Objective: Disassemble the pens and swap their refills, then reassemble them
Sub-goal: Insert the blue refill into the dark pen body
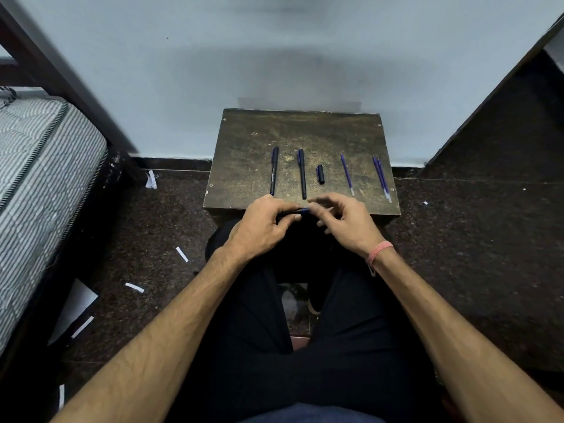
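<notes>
Pale blue wall [274, 56] fills the top, dark speckled floor [473, 239] below it. Striped mattress [39, 178] on the left edge, white paper scraps [134, 287] scattered on the floor beside it. Small dark wooden table [244, 154] stands against the wall, in front of the person's black-trousered knees.

Left hand [262, 227] curls round a dark pen barrel [294, 211], held level over the table's near edge. Right hand [348, 221] just beside the barrel's blue end, fingers loosely bent and blurred; cannot tell if they touch it or grip anything. Pink thread band [378, 254] on the right wrist.

On the table, left to right: capped pen [273, 170], second pen [302, 174], loose black cap [320, 174], single blue refill [347, 174], then two blue refills [382, 178] lying touching near the right edge. All lie roughly parallel, pointing toward the wall.
</notes>
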